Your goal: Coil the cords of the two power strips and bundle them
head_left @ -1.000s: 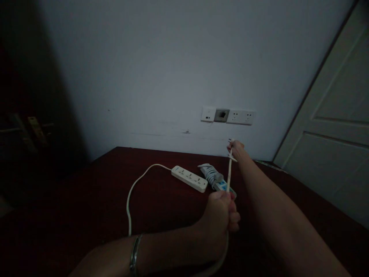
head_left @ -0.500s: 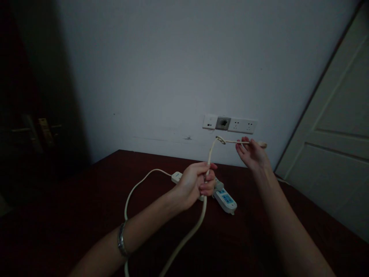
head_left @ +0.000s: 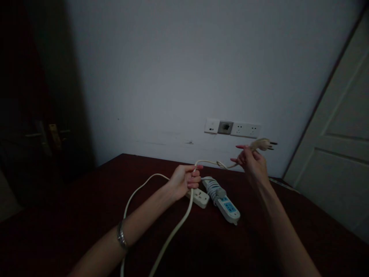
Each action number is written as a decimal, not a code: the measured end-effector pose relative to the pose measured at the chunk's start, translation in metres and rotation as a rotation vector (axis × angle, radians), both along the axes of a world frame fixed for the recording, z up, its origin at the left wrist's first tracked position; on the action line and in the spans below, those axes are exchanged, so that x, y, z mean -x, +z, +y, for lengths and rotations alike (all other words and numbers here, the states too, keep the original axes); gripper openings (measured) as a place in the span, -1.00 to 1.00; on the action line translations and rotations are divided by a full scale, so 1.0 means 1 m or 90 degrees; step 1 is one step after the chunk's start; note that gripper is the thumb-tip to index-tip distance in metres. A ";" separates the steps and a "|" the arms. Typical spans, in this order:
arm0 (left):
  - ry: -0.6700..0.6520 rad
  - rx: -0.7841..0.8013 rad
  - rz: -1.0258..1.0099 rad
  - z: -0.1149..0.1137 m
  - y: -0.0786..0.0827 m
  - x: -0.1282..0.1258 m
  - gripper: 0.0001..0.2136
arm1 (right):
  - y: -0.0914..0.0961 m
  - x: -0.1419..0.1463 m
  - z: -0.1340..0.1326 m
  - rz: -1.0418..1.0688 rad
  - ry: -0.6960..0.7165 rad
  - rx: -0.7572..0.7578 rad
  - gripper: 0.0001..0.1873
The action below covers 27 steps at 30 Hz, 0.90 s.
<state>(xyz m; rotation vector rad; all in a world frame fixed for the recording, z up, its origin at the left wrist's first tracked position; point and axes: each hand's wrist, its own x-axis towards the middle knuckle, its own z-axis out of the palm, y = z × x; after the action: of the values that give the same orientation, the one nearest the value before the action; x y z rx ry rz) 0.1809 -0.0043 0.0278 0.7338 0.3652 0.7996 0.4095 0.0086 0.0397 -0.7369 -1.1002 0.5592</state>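
Note:
My left hand [head_left: 186, 180] is closed round a white power cord [head_left: 182, 222], which drops from it toward the bottom of the view. Between my hands the cord carries a small loose knot or loop. At the cord's far end is a white plug [head_left: 263, 144], its metal prongs pointing right. My right hand [head_left: 251, 161] pinches the cord close behind this plug, forefinger stretched out. A white power strip [head_left: 201, 198] lies on the table, partly hidden behind my left hand. Beside it rests a second power strip [head_left: 229, 209] with blue socket panels and its own cord wound round it.
The dark red table [head_left: 100, 200] reaches back to the pale wall. Wall sockets [head_left: 245, 130] sit low on the wall, with a grey outlet [head_left: 225, 127] among them. A white panelled door [head_left: 340, 154] stands at right; a dark door with handles is at left.
My right hand now grips nearer the plug, whose prongs have come into view. My left hand has moved left, uncovering more of both strips. The cord between my hands hangs lower and slacker.

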 end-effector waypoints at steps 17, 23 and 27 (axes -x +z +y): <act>-0.126 -0.236 0.182 -0.005 0.011 0.009 -0.92 | 0.011 0.059 -0.044 -0.712 0.180 0.022 -0.66; -0.171 -0.269 0.203 -0.035 0.017 0.025 -0.92 | 0.023 0.056 -0.062 -0.882 0.024 -0.033 -0.82; -0.251 -0.322 0.359 -0.058 -0.002 0.058 -0.79 | 0.029 0.042 -0.065 -0.886 -0.020 -0.040 -0.82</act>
<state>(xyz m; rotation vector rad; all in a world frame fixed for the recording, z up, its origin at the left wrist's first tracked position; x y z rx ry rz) 0.1225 -0.0621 0.0259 1.4638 0.5066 0.2922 0.3673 -0.0560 0.0686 -1.1024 -2.3515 -0.1214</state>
